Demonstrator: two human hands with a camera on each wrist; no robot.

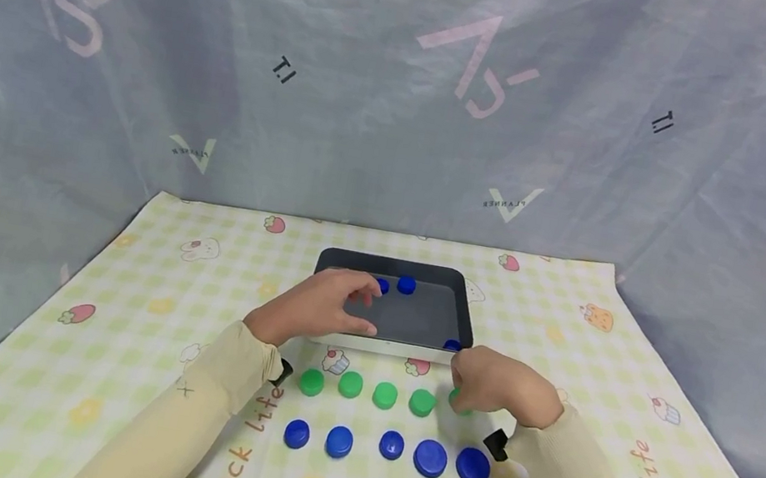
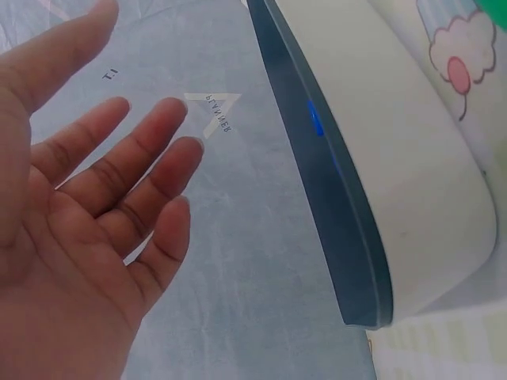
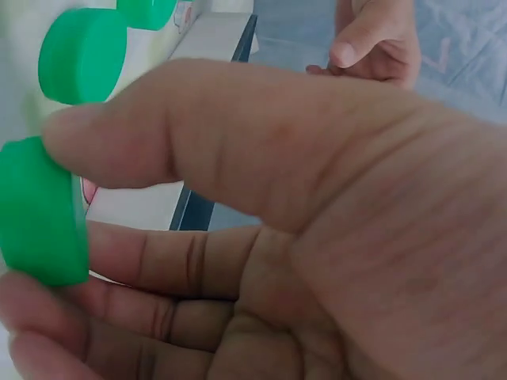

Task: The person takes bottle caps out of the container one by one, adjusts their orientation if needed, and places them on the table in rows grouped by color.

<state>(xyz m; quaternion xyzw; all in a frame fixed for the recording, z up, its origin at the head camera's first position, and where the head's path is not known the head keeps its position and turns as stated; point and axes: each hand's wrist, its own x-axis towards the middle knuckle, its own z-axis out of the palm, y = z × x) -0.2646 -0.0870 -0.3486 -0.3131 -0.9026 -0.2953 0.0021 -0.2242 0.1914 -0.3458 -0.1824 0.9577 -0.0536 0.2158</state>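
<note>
My right hand [image 1: 502,382] reaches down at the right end of a row of green bottle caps [image 1: 385,395]. In the right wrist view, its thumb and fingers pinch the sides of one green bottle cap [image 3: 40,218]. Over the left part of a dark grey tray [image 1: 415,320] with a white outer wall, my left hand [image 1: 320,306] hovers with loosely bent fingers. Nothing lies in its palm in the left wrist view. Inside the tray are blue bottle caps [image 1: 407,284], two near the back and one at the front right corner.
Nearer to me, several blue bottle caps [image 1: 430,458] of differing sizes form a second row. A checked, printed tablecloth [image 1: 166,355] covers the table. Grey-blue curtains [image 1: 375,102] hang behind it and at both sides.
</note>
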